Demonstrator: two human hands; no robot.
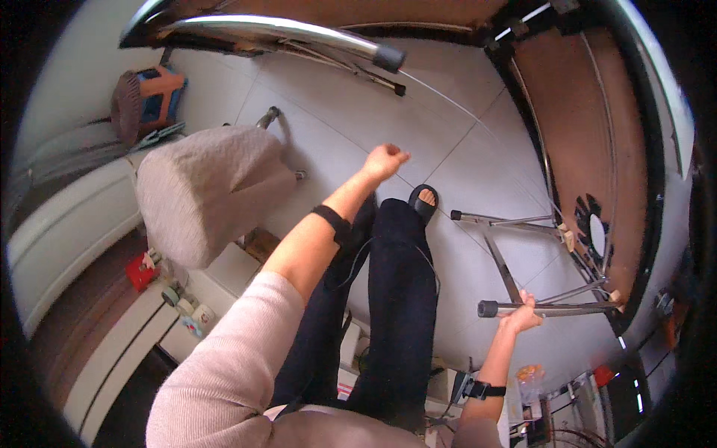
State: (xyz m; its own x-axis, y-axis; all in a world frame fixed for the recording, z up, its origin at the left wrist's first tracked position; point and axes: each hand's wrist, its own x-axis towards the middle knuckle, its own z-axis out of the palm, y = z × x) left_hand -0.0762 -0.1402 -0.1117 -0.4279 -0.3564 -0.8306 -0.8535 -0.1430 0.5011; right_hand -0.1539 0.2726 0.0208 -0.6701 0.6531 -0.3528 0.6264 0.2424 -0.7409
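A folding table (538, 75) with a brown underside, dark rim and metal legs stands tipped on its side, spanning the far side and the right. My right hand (520, 317) is wrapped round one metal leg (571, 308) near its black end cap (488, 308). Over the tiled floor, in the middle, my left hand (386, 160) hangs with its fingers curled in. Nothing shows sticking out of it, and it touches no part of the table. Another chrome leg (299, 28) with a black cap reaches in from the far side.
A stool with a beige fabric cover (216, 187) stands to my left. Behind it is a brown and orange basket-like object (149, 101). A white shelf (119, 358) with tape rolls (183, 302) lies lower left. My sandalled foot (424, 203) rests on the tiles (336, 112). Clutter fills the lower right.
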